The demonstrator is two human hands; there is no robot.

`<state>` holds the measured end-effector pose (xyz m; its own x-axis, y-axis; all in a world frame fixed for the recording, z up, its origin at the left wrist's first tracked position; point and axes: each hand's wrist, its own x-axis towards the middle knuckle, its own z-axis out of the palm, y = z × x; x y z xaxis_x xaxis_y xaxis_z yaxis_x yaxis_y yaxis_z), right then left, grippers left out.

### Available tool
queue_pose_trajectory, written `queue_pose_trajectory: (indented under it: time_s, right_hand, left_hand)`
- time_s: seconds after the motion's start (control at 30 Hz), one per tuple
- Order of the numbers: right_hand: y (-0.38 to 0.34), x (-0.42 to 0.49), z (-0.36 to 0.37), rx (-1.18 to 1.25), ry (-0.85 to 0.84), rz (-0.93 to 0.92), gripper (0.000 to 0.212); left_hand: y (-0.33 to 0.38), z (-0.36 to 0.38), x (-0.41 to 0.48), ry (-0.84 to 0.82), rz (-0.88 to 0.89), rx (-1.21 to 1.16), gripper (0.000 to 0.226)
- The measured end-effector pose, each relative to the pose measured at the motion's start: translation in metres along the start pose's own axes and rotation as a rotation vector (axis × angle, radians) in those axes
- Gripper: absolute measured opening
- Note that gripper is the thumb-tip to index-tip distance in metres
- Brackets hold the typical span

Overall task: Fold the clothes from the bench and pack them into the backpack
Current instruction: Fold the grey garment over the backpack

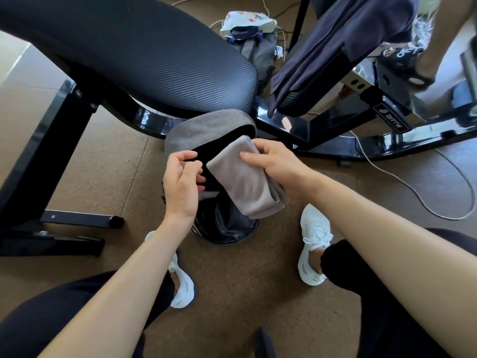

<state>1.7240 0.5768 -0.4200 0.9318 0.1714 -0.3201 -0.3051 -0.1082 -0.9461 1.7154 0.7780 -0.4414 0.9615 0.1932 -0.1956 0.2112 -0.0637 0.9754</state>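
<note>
nearly packed, yet it may unfold

the fold could spring loose if the opening sags, since only the left hand (180, 184) pinches the black lip of the grey fabric backpack (204, 127), standing on the brown floor (258, 293). the right hand (278, 169) grips the folded pale beige cloth (242, 182) by its right edge, slanted across the open mouth.

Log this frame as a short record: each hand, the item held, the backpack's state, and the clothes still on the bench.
left hand: grips the rim of the backpack's opening
right hand: holds the folded beige cloth
cloth position: lying across the opening, not yet inside
backpack: grey, open, on the floor between the feet
bench: navy garment draped over its right pad
background: second backpack with a patterned cloth on top
</note>
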Motion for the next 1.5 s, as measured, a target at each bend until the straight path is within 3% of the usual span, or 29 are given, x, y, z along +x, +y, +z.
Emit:
queue_pose_trajectory:
  time_s: [0.07,0.13,0.2,0.27,0.37,0.5,0.7,0.87,0.97,1.13,1.2,1.37,1.5]
  right_hand:
    - [-0.009,-0.002,-0.005,0.288,-0.056,0.072,0.031]
    - [-0.012,-0.002,-0.011,0.420,-0.054,0.090,0.028]
    - [-0.008,0.001,-0.010,0.377,0.007,0.095,0.030]
    - [0.004,0.007,-0.008,0.230,0.088,0.105,0.029]
    - [0.015,0.012,-0.007,0.093,0.168,0.127,0.023]
    - [0.017,0.011,-0.009,0.055,0.162,0.100,0.025]
    - [0.020,0.004,0.004,-0.008,0.149,0.062,0.035]
    - [0.023,0.003,0.013,-0.097,0.230,0.144,0.037]
    - [0.022,0.004,0.016,-0.099,0.303,0.209,0.035]
    - [0.023,0.007,0.013,0.111,0.406,0.299,0.036]
    - [0.021,0.007,0.011,0.193,0.438,0.322,0.030]
    - [0.014,0.003,0.012,0.306,0.420,0.344,0.018]
    - [0.009,0.003,0.015,0.348,0.264,0.392,0.049]
  left_hand:
    - [0.002,-0.001,0.002,0.032,-0.154,-0.116,0.039]
    - [0.003,-0.002,0.002,-0.072,-0.259,-0.233,0.054]
    - [0.004,-0.002,-0.001,-0.266,-0.305,-0.312,0.066]
    - [0.003,0.001,-0.005,-0.377,-0.325,-0.302,0.063]
    - [0.001,0.004,-0.004,-0.320,-0.325,-0.113,0.054]
    - [-0.006,0.000,-0.001,-0.273,-0.230,0.090,0.064]
    - [-0.004,0.002,-0.004,-0.093,0.008,0.425,0.051]
    - [0.001,0.005,-0.015,-0.008,0.342,0.716,0.053]
    - [0.003,0.007,-0.020,-0.050,0.450,0.766,0.057]
    - [0.005,0.004,-0.019,-0.259,0.393,0.815,0.099]
    - [0.004,0.002,-0.017,-0.285,0.392,0.856,0.104]
    - [-0.002,0.000,-0.016,-0.234,0.530,0.946,0.089]
    - [-0.007,0.003,-0.020,-0.163,0.795,1.022,0.073]
